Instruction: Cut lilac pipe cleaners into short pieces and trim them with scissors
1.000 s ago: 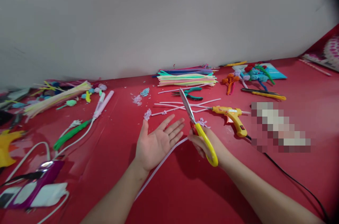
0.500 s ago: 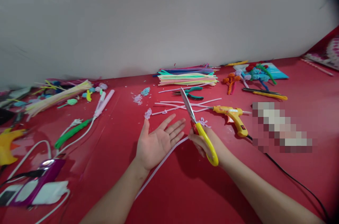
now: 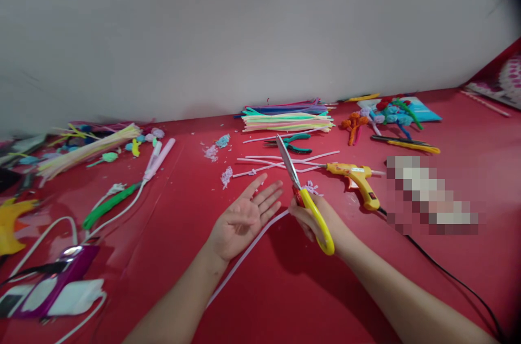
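Note:
My left hand (image 3: 244, 220) is palm up with its fingers stretched out and the thumb folded across the palm; nothing lies in it. Yellow-handled scissors (image 3: 315, 219) are in my right hand (image 3: 309, 219), their closed blades pointing away and up to the left. A long pale lilac pipe cleaner (image 3: 248, 249) runs under the left hand towards my right fingers; whether they grip its end is hidden. Beyond the hands, several lilac pipe cleaner lengths (image 3: 280, 164) lie crossed. A small curled lilac piece (image 3: 311, 188) shows just behind my right hand.
A yellow glue gun (image 3: 358, 178) with a black cord lies at right. Teal-handled pliers (image 3: 297, 143) and bundled pipe cleaners (image 3: 287, 122) are near the grey wall. Lilac trimmings (image 3: 227, 176) lie left of centre. A pink hair straightener (image 3: 158, 162) and a purple device (image 3: 61, 279) are at left.
My left thumb has folded inward over the palm from its stretched-out position. The right hand and the scissors have hardly moved.

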`<state>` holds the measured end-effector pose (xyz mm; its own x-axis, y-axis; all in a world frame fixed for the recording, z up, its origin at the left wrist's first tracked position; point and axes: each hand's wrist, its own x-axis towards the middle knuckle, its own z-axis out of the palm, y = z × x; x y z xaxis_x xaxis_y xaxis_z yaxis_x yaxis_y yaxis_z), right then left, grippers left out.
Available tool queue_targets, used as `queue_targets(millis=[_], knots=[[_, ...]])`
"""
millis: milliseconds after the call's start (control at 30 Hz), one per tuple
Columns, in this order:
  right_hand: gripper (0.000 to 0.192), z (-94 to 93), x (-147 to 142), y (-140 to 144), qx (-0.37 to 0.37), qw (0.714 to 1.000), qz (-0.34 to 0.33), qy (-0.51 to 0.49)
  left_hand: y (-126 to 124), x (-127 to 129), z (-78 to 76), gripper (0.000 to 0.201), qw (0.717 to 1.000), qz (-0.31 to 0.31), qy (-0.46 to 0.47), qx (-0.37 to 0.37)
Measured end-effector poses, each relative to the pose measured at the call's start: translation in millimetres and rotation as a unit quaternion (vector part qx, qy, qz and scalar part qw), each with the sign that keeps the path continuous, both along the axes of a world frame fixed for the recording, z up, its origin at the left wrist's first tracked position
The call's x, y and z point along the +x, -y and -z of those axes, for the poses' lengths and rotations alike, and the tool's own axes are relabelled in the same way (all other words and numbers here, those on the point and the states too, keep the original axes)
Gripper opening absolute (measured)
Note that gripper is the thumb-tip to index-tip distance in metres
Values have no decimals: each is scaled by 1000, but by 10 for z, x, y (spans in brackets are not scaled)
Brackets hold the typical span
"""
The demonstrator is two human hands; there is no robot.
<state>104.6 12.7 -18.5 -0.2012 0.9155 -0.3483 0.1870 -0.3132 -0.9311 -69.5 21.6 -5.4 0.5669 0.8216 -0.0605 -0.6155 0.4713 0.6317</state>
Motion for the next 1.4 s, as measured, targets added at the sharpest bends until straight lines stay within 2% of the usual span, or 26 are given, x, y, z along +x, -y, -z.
queue_targets(millis=[100,233,300,767,1067,1400], knots=[[17,-33,2,8,6,1000,0,-5,-7,-9,-3,73,1000,-18,-4,-3],[16,-34,-1,11,15,1000,-3,-8,1,-26,23,30,998,-48,-20,-19],[15,-15,-4,7,17,1000,1,-2,8,-32,27,23,998,-54,-17,-34],[11,-28,-6,-12,6,1000,-4,-20,-2,-36,-3,25,998,-39,-12,-47],[9,-1,6,-24,30,1000,-4,-9,-43,-69,49,28,998,-46,-35,-36],[10,17,-1,-23,42,999,1,-6,-16,-55,26,25,997,-53,-32,-39]])
